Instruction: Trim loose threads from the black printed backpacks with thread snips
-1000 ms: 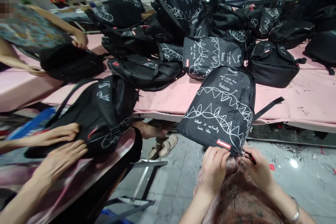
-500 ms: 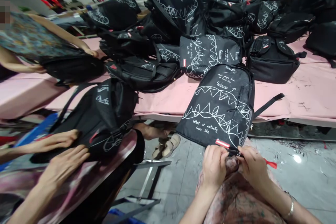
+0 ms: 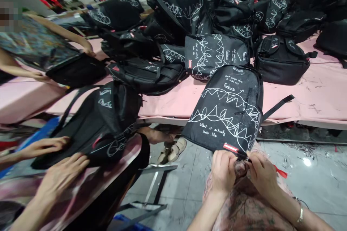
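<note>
A black backpack [image 3: 217,115] with white scribbled lines and lettering lies tilted over the near edge of the pink-covered table, its lower end toward me. My left hand [image 3: 224,169] is closed on that lower edge, just below a small red-and-white label [image 3: 230,147]. Pinching the same dark edge a little to the right is my right hand [image 3: 261,173]. A short black strip shows between the fingertips; its details are too small to tell. From behind my right hand sticks out a red strip [image 3: 281,171], and I cannot tell what it belongs to.
Several black backpacks [image 3: 217,56] are heaped along the pink table [image 3: 287,101]. At left, a co-worker's hands [image 3: 61,173] rest on another backpack [image 3: 108,115]. Farther back, a second person's hand [image 3: 88,47] holds a bag. A metal stand [image 3: 155,184] is on the floor.
My hands keep their grip on the backpack's lower edge with barely any shift. The near co-worker's hands have slid slightly left over their bag; the farther person's hands have also moved left.
</note>
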### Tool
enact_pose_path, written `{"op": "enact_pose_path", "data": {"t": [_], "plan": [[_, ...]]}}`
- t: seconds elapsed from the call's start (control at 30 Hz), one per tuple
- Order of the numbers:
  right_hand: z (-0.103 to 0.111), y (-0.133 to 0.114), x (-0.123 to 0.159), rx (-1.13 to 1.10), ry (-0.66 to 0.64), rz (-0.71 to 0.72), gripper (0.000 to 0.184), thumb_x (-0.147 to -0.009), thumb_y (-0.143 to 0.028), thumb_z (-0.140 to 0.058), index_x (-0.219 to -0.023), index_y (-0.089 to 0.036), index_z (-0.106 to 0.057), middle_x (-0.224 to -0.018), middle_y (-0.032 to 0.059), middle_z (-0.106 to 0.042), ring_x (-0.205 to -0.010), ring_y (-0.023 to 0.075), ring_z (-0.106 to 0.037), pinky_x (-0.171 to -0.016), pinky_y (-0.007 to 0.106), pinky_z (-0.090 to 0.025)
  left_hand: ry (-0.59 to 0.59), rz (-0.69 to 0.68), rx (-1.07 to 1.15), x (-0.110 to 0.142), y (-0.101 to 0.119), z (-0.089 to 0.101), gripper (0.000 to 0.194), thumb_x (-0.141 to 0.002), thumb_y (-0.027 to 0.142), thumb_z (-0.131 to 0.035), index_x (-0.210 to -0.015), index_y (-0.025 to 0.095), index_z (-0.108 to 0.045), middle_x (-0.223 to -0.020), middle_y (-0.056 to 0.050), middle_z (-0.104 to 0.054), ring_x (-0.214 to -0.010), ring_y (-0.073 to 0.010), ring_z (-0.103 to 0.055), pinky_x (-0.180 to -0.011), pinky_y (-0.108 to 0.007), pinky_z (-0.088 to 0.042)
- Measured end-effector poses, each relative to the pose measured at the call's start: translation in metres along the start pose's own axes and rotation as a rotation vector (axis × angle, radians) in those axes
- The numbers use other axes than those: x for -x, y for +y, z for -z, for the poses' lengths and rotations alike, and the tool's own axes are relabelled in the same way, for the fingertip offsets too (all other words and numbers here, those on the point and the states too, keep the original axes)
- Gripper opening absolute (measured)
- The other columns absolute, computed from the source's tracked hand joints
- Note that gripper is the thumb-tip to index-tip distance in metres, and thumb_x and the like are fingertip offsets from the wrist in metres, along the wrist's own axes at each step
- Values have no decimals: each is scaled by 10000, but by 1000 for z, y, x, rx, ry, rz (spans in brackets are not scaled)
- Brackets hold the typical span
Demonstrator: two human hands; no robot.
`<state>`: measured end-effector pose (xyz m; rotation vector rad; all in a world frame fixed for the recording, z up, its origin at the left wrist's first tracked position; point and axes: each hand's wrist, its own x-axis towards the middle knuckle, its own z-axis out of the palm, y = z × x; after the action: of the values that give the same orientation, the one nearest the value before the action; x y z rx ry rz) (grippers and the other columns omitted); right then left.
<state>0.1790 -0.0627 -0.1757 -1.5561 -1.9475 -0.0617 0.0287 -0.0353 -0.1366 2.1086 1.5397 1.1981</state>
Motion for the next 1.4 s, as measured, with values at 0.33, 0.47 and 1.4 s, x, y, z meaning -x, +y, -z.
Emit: {"op": "enact_pose_path", "data": {"t": [0.33,0.47,1.4], "plan": [[3,-4,-7,48,68,95,242,-885,-146,-396,-1051,-160,-571,-926,75,-642,-841,167,-590,-688,259,-454,25,-10,-48,3,-1,-3,186,-865,165,-424,-693,172,-495,-679,-22,-539,-687,-145,-453,-677,-274,-378],[0,-1,-4,3,62,90,248,-877,-132,-401,-1060,-159,-567,-926,75,-645,-835,161,-594,-694,250,-460,25,3,-70,5,1,-3,193,-867,187,-419,-694,178,-506,-694,-30,-548,-695,-154,-459,-678,-283,-387],[11,-14,-14,55,-78,5,312,-939,-248,-293,-982,-145,-584,-866,80,-653,-788,164,-600,-623,231,-417,-7,51,-1,19,-4,-7,203,-880,179,-360,-721,185,-487,-743,-37,-525,-744,-171,-451,-718,-324,-374]]}}
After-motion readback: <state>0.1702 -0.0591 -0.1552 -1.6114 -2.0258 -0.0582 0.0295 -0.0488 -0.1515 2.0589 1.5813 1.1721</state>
